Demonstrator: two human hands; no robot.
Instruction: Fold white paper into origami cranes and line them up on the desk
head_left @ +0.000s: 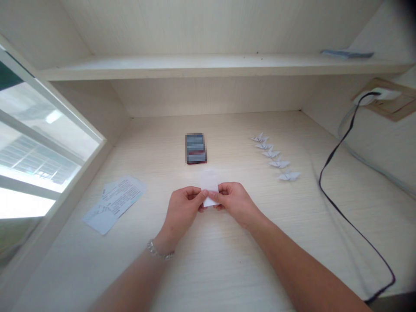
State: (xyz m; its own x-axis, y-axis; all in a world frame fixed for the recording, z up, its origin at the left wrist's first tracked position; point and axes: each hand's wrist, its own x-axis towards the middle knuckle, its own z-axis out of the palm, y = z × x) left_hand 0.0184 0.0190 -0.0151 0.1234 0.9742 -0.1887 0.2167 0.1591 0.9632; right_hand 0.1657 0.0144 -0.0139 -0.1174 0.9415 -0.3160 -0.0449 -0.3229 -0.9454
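A small white sheet of paper (209, 184) is held just above the pale wooden desk (208, 268) at its middle. My left hand (184, 207) pinches the paper's lower left edge with closed fingers. My right hand (234, 200) pinches its lower right edge in the same way. The paper's lower part is hidden behind my fingers. A bracelet sits on my left wrist.
A row of several folded white paper cranes (275, 157) lies at the back right. A dark blurred card (196, 148) lies behind the paper. Printed sheets (114, 203) lie at the left near a window. A black cable (344, 216) runs down the right side from a wall socket.
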